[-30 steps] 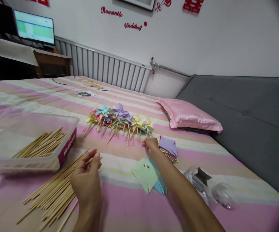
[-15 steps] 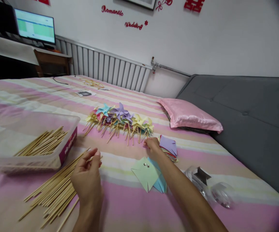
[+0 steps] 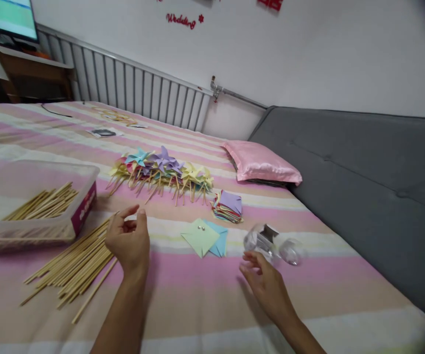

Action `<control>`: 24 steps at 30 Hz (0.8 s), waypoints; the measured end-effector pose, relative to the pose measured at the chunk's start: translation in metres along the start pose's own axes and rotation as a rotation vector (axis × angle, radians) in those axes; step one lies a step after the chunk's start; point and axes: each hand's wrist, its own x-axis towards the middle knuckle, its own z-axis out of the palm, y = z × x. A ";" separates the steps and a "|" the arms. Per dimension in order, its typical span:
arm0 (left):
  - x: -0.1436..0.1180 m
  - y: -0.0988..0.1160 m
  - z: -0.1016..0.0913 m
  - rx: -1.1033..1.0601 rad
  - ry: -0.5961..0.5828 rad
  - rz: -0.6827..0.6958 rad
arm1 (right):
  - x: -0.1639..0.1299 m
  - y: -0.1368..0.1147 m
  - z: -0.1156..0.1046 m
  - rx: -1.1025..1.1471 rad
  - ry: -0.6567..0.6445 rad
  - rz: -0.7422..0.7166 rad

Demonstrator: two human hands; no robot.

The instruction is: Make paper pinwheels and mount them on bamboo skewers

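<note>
The right hand (image 3: 267, 285) has pulled back from the finished pinwheels (image 3: 160, 172) and hovers empty, fingers spread, near the clear packet (image 3: 271, 243). The left hand (image 3: 129, 238), loosely curled, seems empty beside loose sticks (image 3: 75, 263). 2 pinned papers (image 3: 205, 237) mid-bed and a paper stack (image 3: 229, 206) remain unassembled.

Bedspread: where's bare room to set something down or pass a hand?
Free: the near strip of bedspread between the left hand and right hand, and the far stretch between the pinwheel row and radiator. Crowded: the left side, with stick pile and plastic box, and the centre, around folded papers, paper stack, clear bag.
</note>
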 end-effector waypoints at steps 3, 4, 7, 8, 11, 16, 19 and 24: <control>-0.012 -0.002 0.008 0.202 -0.006 0.356 | -0.051 0.055 -0.024 -0.338 0.111 0.029; -0.017 -0.005 0.011 0.246 -0.034 0.431 | -0.063 0.073 -0.028 -0.431 0.125 0.057; -0.040 -0.016 0.012 0.367 -0.148 0.545 | -0.083 0.113 -0.032 -0.636 0.134 0.112; -0.049 -0.020 0.008 0.414 -0.190 0.565 | -0.086 0.120 -0.032 -0.668 0.107 0.076; -0.075 -0.028 -0.018 0.540 -0.302 0.608 | -0.091 0.126 -0.029 -0.738 0.123 0.063; -0.102 -0.028 -0.079 0.900 -0.522 0.712 | -0.097 0.122 -0.030 -0.759 0.161 0.035; -0.111 -0.027 -0.109 1.089 -0.675 0.750 | -0.101 0.122 -0.033 -0.748 0.166 0.033; -0.130 -0.020 -0.147 1.214 -0.775 0.837 | -0.107 0.122 -0.038 -0.714 0.129 0.064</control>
